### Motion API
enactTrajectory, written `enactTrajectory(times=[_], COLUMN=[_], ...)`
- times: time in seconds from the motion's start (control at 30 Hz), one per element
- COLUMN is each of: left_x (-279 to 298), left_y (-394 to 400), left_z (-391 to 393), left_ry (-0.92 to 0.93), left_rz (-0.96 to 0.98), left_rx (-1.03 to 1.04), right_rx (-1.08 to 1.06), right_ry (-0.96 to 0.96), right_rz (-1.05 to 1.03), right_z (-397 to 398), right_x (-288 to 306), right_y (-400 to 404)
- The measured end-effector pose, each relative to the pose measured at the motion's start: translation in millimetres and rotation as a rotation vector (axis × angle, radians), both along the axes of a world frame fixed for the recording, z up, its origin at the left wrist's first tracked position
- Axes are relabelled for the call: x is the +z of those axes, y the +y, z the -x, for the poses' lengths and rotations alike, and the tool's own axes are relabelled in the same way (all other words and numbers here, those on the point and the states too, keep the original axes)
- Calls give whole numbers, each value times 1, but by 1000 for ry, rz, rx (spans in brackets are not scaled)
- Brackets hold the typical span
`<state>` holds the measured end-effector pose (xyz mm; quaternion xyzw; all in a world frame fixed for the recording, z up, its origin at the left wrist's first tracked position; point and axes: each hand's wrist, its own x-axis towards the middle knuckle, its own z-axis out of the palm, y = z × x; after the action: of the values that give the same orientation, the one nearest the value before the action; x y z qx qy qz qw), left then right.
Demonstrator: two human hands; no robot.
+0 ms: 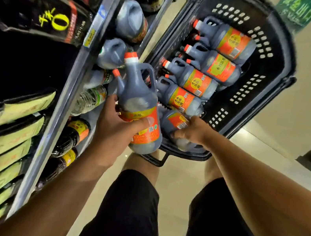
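left hand (118,132): grasps the held jug (140,98) round its lower body, thumb across the orange label, fingers wrapped behind.
held jug position: in the air between the shelf edge (72,86) and the basket (278,62), over the basket's near-left corner.
held jug axis: long axis runs near-far; orange-and-white cap points away from the person, tipped slightly toward the shelf; base is nearest the person.
held jug handle: faces the basket side.
right hand (192,130): clasps the basket jug (176,121), fingers curled over its body.
basket jug position: lying on its side at the near end of the basket, just beside the held jug.
basket jug axis: roughly toward the shelf, probably; neck is hidden behind the held jug.
stacked jugs (232,43): four more in view, lying on their sides, caps toward the shelf, labels up.
basket: black, perforated walls, on the pale floor (180,184).
shelf jugs (129,19): same dark type, on the lower shelf, near a clear bottle (89,100).
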<state>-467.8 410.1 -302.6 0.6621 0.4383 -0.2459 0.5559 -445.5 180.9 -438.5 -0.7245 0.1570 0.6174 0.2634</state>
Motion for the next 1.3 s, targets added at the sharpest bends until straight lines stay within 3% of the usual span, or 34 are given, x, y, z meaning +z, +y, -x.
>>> enactTrajectory(times=[0.13, 0.27, 0.63, 0.97, 1.3], left_x=[13, 36, 164, 303, 463], left_y=[-6, -23, -89, -111, -66], left_z=[-4, 1, 3, -1, 33], left_ry=[13, 3, -167, -400, -669], left_rz=[-54, -124, -167, -159, -394], left_rx=[0, 16, 279, 547, 838], right_rx=[-219, -299, -397, -105, 141], right_ry=[35, 3, -224, -548, -702], right_rz=[-148, -284, -460, -671, -955], right_z=[4, -3, -96, -179, -179], right_x=[16, 43, 209, 401, 576], right_y=[-12, -35, -100, -83, 18])
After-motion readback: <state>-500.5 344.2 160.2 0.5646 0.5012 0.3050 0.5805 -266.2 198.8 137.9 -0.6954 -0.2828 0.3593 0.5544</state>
